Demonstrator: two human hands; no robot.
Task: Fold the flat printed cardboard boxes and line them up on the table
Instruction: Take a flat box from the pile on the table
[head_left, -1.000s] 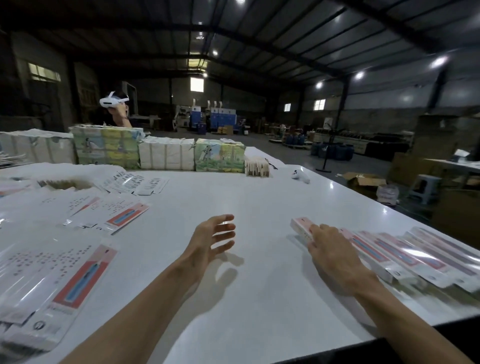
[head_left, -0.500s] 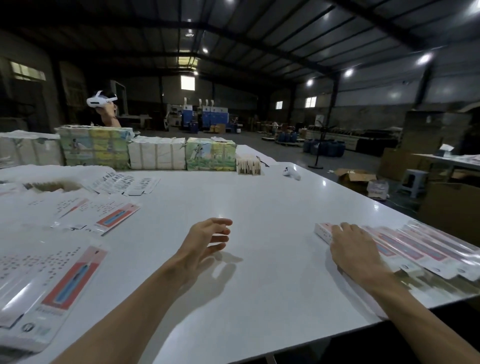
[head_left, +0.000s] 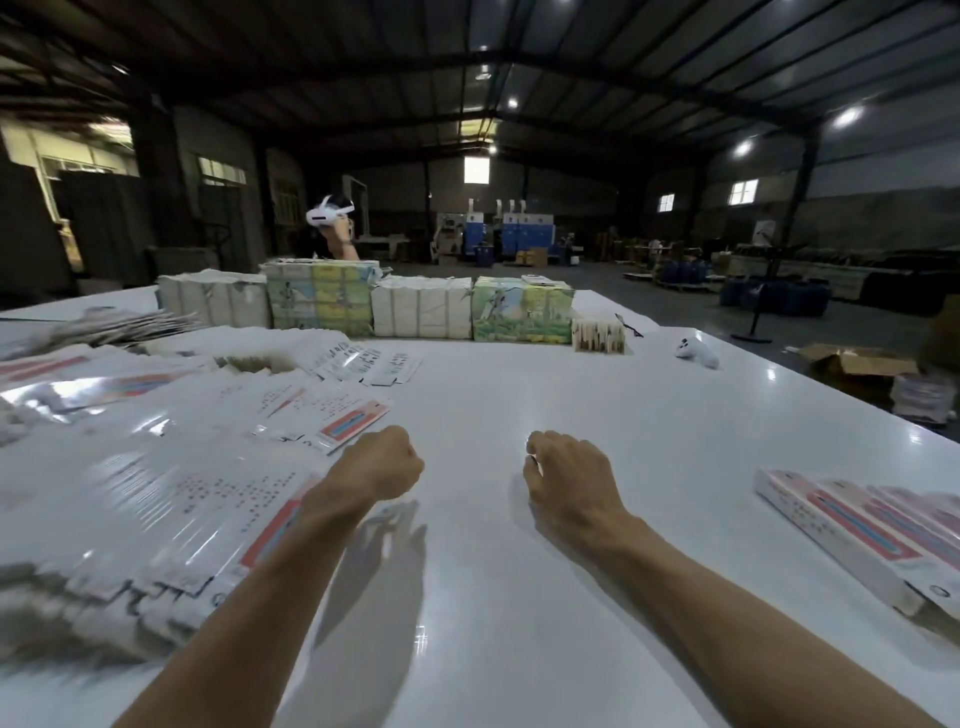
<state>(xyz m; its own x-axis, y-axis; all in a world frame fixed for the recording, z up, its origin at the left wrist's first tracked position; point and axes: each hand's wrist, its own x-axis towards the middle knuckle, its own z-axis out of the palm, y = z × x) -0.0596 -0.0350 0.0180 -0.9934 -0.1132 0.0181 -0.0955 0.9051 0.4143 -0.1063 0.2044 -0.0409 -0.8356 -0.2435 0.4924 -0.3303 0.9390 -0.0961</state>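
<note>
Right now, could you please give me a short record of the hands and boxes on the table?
Left hand: over the table, beside the flat boxes; fingers curled under, grip unclear
Right hand: over bare table, fingers loosely curled, empty
Folded boxes: lined up near the right edge, neither hand touching them
Far edge: bundles in a row

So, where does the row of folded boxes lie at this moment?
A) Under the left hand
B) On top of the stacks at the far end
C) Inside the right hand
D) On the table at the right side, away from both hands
D: the folded boxes lie side by side on the table at the right, apart from the right hand, which holds nothing.
</note>
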